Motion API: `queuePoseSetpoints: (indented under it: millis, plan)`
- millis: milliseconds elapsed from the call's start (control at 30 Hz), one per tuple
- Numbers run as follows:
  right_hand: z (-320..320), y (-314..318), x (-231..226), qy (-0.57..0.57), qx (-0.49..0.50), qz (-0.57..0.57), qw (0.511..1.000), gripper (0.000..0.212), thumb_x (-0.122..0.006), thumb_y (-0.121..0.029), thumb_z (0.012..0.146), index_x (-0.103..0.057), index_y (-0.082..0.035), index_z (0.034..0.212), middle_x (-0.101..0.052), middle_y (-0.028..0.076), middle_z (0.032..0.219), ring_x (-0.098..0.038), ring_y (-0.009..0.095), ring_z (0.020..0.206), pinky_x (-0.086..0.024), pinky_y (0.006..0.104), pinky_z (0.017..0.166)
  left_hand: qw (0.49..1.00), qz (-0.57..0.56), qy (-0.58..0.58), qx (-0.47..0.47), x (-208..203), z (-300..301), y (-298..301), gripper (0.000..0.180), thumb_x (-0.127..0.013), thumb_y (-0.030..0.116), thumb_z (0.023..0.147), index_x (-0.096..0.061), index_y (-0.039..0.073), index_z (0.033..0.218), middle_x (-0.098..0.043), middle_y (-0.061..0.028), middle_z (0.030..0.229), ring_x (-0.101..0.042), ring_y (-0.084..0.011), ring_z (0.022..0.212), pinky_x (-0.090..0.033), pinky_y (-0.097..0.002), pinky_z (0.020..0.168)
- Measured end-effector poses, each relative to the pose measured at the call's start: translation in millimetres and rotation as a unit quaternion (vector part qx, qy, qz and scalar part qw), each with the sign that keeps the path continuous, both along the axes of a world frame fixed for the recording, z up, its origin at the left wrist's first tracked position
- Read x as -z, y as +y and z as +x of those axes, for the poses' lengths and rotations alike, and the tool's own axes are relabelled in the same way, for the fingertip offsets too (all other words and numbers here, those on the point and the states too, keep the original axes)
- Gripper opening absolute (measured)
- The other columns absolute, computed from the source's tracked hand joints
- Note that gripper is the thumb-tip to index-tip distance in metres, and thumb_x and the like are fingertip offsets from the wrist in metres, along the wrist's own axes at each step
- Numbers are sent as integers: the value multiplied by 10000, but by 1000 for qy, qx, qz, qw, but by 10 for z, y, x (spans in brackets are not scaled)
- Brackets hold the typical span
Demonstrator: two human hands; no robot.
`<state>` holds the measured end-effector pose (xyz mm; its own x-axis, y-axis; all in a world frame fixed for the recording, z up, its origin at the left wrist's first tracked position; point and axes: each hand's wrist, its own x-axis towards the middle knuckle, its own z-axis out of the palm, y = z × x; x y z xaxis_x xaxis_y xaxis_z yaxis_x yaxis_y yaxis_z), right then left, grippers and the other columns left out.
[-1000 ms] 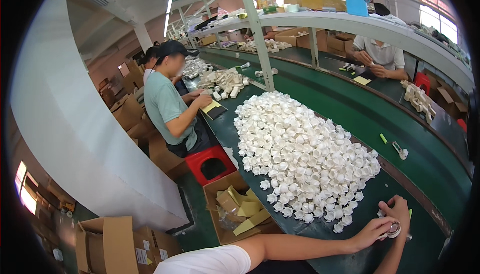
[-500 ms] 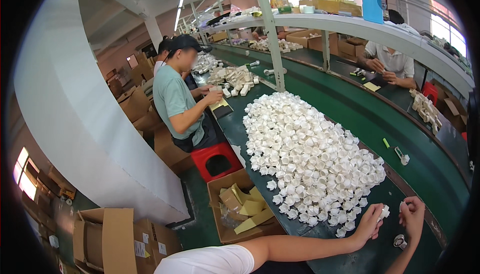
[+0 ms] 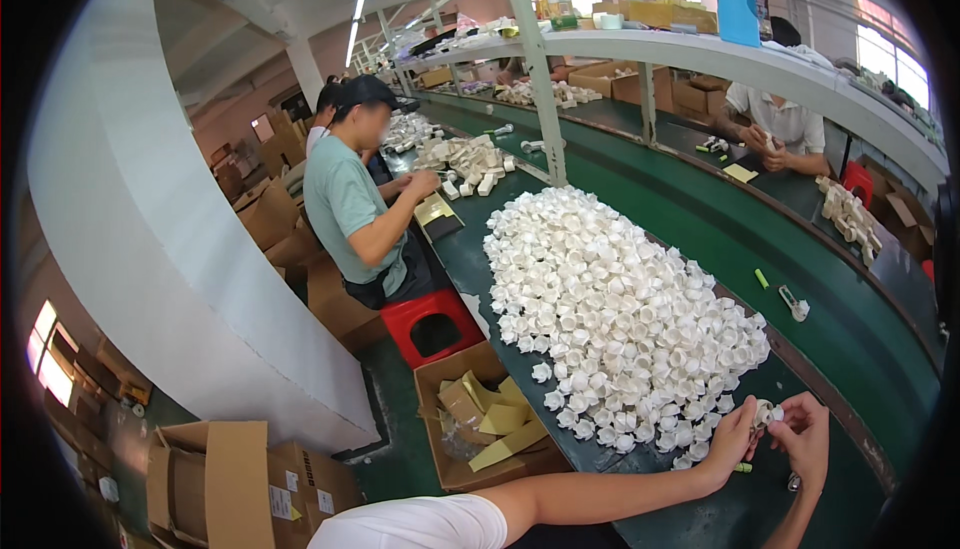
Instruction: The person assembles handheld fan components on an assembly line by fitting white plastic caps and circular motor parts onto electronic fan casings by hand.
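Near the bench's front right, my left hand (image 3: 733,441) is closed around a small white plastic part (image 3: 764,415). My right hand (image 3: 806,441) meets it from the other side, thumb and fingers pinching the same part at its right end. The part's exact shape is mostly covered by fingers. Just left of my hands spreads a large heap of white, petal-edged plastic cups (image 3: 630,319). A small light-green piece (image 3: 742,467) shows under my left hand. Beside my right wrist lies a shiny metal-looking piece (image 3: 794,482), partly hidden.
Along the bench runs a green conveyor belt (image 3: 690,189) bearing a green stick (image 3: 762,279) and a white handle-like part (image 3: 795,304). A co-worker (image 3: 350,189) sits on a red stool (image 3: 432,329) at left. Cartons (image 3: 465,474) stand below; a shelf post (image 3: 535,69) rises beyond the heap.
My hands have come together, the right moving left onto the white part. The loose pieces on the belt have shifted slightly away and left. The co-worker's hands have lifted off a yellow sheet.
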<state>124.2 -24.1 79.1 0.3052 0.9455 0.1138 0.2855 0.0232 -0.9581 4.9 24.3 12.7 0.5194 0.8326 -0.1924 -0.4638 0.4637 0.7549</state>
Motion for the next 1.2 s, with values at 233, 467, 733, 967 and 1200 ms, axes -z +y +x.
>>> queuePoseSetpoints:
  millis: [233, 467, 733, 967, 1200]
  plan:
    - [-51, -33, -86, 10, 18, -5, 1000, 269, -756, 26, 700, -580, 0, 902, -617, 43, 693, -584, 86, 571, -473, 204, 472, 999, 7, -31, 9, 5, -71, 39, 437, -431, 453, 1024, -595, 78, 871, -507, 19, 673, -470, -65, 529, -374, -216, 450]
    - [-17, -11, -81, -133, -3, 38, 990, 241, -823, -115, 699, -648, -23, 835, -634, 30, 666, -570, 89, 538, -437, 240, 490, 995, 55, 78, -1, -194, -121, 16, 512, -464, 512, 994, -662, 70, 828, -532, 22, 643, -479, -52, 538, -361, -220, 458]
    - [-98, -14, -161, -129, 34, 6, 991, 299, -868, -99, 671, -633, -11, 833, -642, 29, 659, -591, 60, 569, -460, 194, 527, 997, 68, -2, -40, -141, -112, 94, 273, -578, 223, 991, -665, -33, 1027, -641, -2, 922, -545, -38, 810, -432, -199, 694]
    - [-91, -139, -370, -71, 8, -32, 997, 217, -797, -67, 756, -629, 23, 859, -654, 65, 657, -616, 92, 562, -499, 229, 519, 990, 122, -53, 41, -255, -184, 41, 296, -673, 154, 923, -572, -14, 1145, -633, -55, 1049, -583, -87, 939, -469, -233, 819]
    - [-4, -141, -313, 51, -36, 9, 998, 295, -736, -28, 794, -635, 17, 1067, -650, 49, 818, -615, 97, 649, -492, 216, 520, 985, 146, -86, 32, -235, -181, -3, 301, -648, 142, 938, -562, -16, 1180, -594, -54, 1106, -556, -95, 981, -459, -232, 830]
